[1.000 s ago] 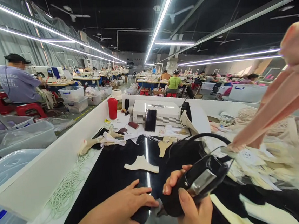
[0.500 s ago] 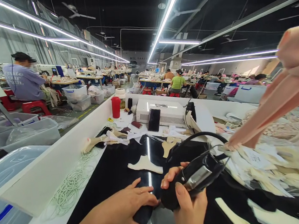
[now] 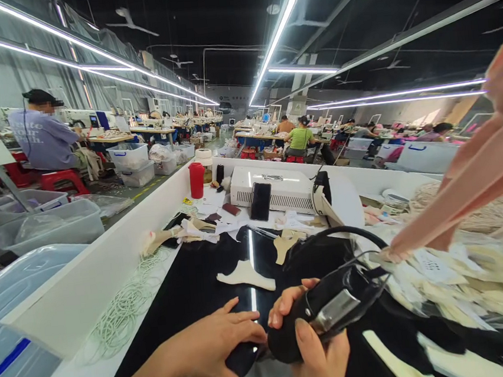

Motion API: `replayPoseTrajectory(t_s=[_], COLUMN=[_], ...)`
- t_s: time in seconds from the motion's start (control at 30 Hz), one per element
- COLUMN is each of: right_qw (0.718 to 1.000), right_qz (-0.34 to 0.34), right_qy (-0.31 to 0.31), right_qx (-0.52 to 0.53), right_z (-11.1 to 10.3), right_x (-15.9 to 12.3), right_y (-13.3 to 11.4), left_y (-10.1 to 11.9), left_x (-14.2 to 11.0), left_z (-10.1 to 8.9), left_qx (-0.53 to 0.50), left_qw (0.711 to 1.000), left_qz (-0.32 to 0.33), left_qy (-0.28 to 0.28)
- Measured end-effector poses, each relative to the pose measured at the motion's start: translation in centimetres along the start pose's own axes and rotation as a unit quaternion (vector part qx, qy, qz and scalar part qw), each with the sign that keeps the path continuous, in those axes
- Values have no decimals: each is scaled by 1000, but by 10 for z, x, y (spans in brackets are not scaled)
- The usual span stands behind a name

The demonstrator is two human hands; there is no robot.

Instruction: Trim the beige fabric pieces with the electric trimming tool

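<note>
My right hand (image 3: pixel 314 348) is wrapped round a black hand-held tool (image 3: pixel 329 308) with a metal plate on its side; a black cord (image 3: pixel 349 232) loops up from it. My left hand (image 3: pixel 213 346) lies flat with fingers spread on a piece of black fabric (image 3: pixel 185 289) on the white table (image 3: pixel 68 313), its fingertips close to the tool's rounded end. A cream cut piece (image 3: pixel 246 275) lies just beyond both hands.
A white machine (image 3: pixel 278 192) with a phone (image 3: pixel 260 201) leaning on it and a red cup (image 3: pixel 196 180) stand at the back. Cream cords (image 3: pixel 121 310) lie left, bagged cream pieces (image 3: pixel 455 275) right. Pink fabric (image 3: pixel 469 185) hangs at upper right. Plastic bins (image 3: pixel 46 226) and seated workers (image 3: pixel 44 137) fill the left.
Both hands and the tool stay almost in place; the tool's rounded end has drawn slightly closer to my left fingertips. The view has shifted a little.
</note>
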State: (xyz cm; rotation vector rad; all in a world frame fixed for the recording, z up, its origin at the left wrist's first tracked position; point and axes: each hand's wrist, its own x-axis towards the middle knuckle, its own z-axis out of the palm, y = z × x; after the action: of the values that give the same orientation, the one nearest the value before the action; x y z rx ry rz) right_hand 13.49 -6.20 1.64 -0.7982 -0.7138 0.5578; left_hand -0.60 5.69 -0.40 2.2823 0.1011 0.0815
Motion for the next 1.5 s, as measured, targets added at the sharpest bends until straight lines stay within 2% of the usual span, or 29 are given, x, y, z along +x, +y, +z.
replayPoseTrajectory(t_s=[0.27, 0.5, 0.7, 0.83, 0.93, 1.07, 1.13, 1.33, 1.43, 1.5], right_qw=[1000, 999, 999, 999, 1000, 988, 981, 995, 995, 995], right_qz=[12, -9, 14, 8, -1, -18, -36, -22, -32, -53], right_qy=[4, -41, -23, -22, 2, 28, 30, 6, 3, -14], right_qx=[11, 28, 21, 22, -9, -152, -191, -100, -92, -87], right_z=[4, 5, 6, 7, 2, -11, -15, -15, -16, -18], right_x=[-3, -15, -17, -11, -2, 11, 16, 21, 21, 21], right_y=[0, 5, 7, -1, -15, -37, -46, -51, -43, -38], left_y=[3, 1, 2, 5, 6, 1, -3, -14, -7, 2], left_x=[0, 0, 0, -2, -5, -9, -12, -18, -16, -13], left_z=[0, 1, 2, 1, 0, -1, -2, -12, -11, -5], left_qx=[10, 22, 30, 24, 36, 87, 110, 224, 248, 220], left_qw=[1000, 1000, 999, 999, 998, 994, 991, 963, 946, 950], left_qz=[-3, 8, 9, 23, 27, 40, 51, 52, 23, -2], left_qy=[14, 18, 24, 33, 38, 46, 60, 139, 210, 224])
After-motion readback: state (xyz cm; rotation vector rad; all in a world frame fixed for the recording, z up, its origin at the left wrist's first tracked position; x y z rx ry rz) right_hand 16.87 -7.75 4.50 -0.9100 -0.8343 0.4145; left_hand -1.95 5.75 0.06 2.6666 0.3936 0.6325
